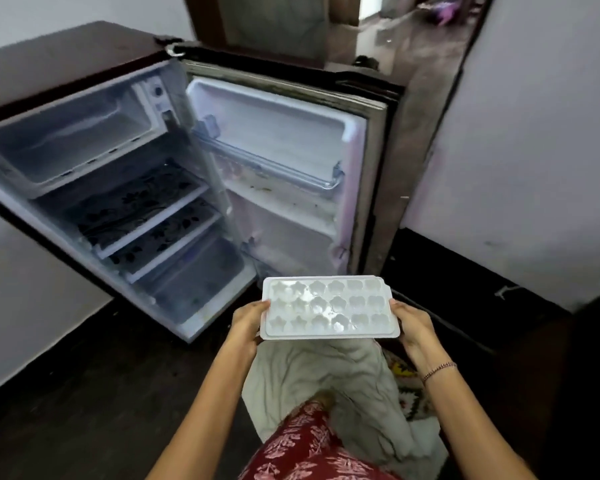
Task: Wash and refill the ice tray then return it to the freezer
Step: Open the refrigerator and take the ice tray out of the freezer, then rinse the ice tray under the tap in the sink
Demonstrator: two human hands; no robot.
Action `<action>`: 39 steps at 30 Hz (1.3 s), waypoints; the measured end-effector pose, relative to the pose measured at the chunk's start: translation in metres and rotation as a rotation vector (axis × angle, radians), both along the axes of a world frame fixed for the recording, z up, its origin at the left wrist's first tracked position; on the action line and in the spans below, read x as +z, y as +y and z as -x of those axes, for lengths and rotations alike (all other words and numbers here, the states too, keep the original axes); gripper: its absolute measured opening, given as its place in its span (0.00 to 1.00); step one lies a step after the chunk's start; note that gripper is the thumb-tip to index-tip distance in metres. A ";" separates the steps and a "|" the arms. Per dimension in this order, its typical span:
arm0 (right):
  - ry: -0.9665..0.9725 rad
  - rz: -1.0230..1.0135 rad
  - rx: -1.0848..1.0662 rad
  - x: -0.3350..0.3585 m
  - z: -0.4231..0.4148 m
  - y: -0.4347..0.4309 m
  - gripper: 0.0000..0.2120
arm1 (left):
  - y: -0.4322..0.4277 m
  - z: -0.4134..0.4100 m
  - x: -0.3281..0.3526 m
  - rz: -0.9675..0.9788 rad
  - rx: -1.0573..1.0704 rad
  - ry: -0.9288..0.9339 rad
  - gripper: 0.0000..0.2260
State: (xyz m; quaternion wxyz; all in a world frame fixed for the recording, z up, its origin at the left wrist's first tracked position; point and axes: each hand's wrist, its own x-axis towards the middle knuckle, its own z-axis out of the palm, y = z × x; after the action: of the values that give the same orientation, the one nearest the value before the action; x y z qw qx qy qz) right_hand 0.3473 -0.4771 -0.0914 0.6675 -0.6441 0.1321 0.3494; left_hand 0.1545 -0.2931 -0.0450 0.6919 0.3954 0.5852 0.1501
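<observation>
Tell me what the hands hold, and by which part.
A white ice tray, by its short ends: left hand at one, right hand at the other.

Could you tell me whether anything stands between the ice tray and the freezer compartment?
Nothing visible does. The fridge door stands wide open, the freezer compartment shows an open front, and only air lies between it and the ice tray, which the left hand and right hand grip at its ends.

Holding white ice tray (329, 308) level by its short ends, left hand (248, 323) and right hand (414, 325) gripping, in front of small fridge (66, 64) with door (281, 161) swung open, freezer compartment (70, 140) at top, pale cloth (326, 382) on floor below.
</observation>
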 end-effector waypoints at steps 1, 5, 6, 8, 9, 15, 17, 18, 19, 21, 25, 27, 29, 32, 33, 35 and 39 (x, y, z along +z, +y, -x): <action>-0.010 0.013 -0.030 0.001 -0.004 -0.011 0.06 | -0.005 -0.012 -0.001 -0.015 -0.055 0.011 0.03; -0.055 0.065 -0.155 0.001 -0.024 -0.044 0.04 | -0.018 -0.063 -0.005 -0.038 -0.235 0.041 0.00; -0.065 0.072 -0.198 0.001 -0.029 -0.053 0.03 | -0.022 -0.079 -0.006 -0.034 -0.289 0.047 0.00; -0.060 0.087 -0.261 0.002 -0.037 -0.067 0.04 | -0.028 -0.108 -0.006 -0.039 -0.383 0.065 0.02; -0.057 0.103 -0.291 0.002 -0.042 -0.076 0.07 | -0.032 -0.122 -0.006 -0.044 -0.428 0.076 0.04; -0.110 0.207 -0.496 0.006 -0.070 -0.113 0.12 | -0.058 -0.206 -0.013 -0.141 -0.671 0.043 0.12; -0.139 0.239 -0.577 0.010 -0.077 -0.123 0.16 | -0.067 -0.229 -0.014 -0.141 -0.734 0.022 0.11; -0.148 0.253 -0.616 0.012 -0.080 -0.130 0.17 | -0.072 -0.240 -0.014 -0.133 -0.779 0.009 0.10; -0.155 0.267 -0.649 0.014 -0.083 -0.138 0.18 | -0.078 -0.250 -0.013 -0.131 -0.830 0.003 0.09; -0.162 0.282 -0.711 0.019 -0.085 -0.156 0.18 | -0.091 -0.268 -0.013 -0.138 -0.918 -0.012 0.08; -0.164 0.321 -0.827 0.028 -0.086 -0.193 0.19 | -0.124 -0.300 -0.009 -0.103 -1.017 -0.052 0.11; -0.163 0.322 -0.872 0.031 -0.087 -0.209 0.18 | -0.140 -0.314 -0.008 -0.080 -1.054 -0.069 0.11; -0.158 0.315 -0.922 0.033 -0.090 -0.228 0.18 | -0.160 -0.331 -0.008 -0.064 -1.102 -0.081 0.11; -0.145 0.301 -1.005 0.033 -0.095 -0.258 0.18 | -0.192 -0.357 -0.009 -0.043 -1.162 -0.098 0.10; -0.142 0.292 -1.032 0.033 -0.096 -0.268 0.18 | -0.205 -0.366 -0.008 -0.036 -1.180 -0.108 0.10; -0.144 0.270 -1.080 0.033 -0.099 -0.289 0.17 | -0.230 -0.386 -0.008 -0.029 -1.219 -0.127 0.11; -0.167 0.232 -1.154 0.034 -0.105 -0.326 0.15 | -0.281 -0.429 -0.007 -0.051 -1.322 -0.161 0.13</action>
State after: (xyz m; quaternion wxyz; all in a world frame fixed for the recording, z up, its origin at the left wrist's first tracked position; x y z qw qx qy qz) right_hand 0.4527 -0.8028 -0.0575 0.6830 -0.5622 0.4452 -0.1387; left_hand 0.5833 -0.5743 -0.0518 0.6702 0.6749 0.1625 -0.2627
